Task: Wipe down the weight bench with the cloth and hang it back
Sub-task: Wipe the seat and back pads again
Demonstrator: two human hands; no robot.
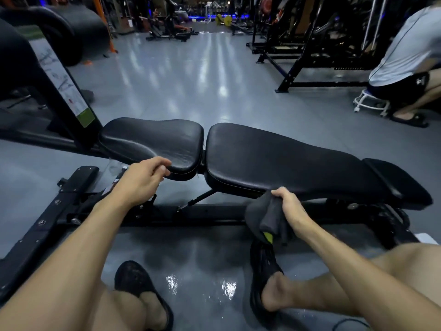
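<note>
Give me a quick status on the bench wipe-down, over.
Left hand grips seat pad edge. Right hand holds dark cloth against back pad near edge. Nothing lying on the pads.

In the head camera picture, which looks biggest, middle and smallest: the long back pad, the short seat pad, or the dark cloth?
Largest to smallest, as they look:
1. Long back pad
2. Short seat pad
3. Dark cloth, bunched in the right hand

The cloth is crumpled and nearer the camera, so its true size is unsure.
</note>
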